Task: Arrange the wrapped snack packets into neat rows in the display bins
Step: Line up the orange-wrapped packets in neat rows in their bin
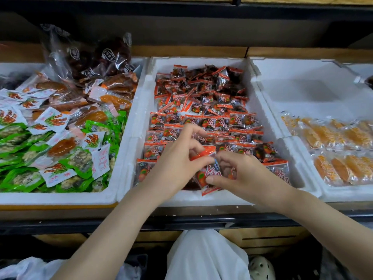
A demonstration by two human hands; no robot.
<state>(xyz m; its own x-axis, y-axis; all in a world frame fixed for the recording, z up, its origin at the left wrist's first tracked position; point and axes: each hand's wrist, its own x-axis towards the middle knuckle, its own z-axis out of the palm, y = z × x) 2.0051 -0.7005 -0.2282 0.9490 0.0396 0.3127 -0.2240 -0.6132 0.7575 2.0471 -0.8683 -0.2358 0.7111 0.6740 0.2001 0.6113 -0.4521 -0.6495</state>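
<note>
The middle white foam bin (139, 118) holds many small red-and-black snack packets (203, 102); those at the back lie in a loose heap, those nearer me lie in rows (238, 122). Over the bin's near edge both my hands work on one packet (210, 170). My left hand (177, 160) pinches its red top edge between thumb and fingers. My right hand (242, 174) holds its lower right side with curled fingers. More packets lie under and beside my hands, partly hidden.
The left foam bin (117, 174) is piled with green, white and orange snack packs (60, 138) and clear bags. The right foam bin (302, 93) holds rows of orange-yellow packets (333, 154) at its near end. White plastic bags (207, 257) sit below the shelf.
</note>
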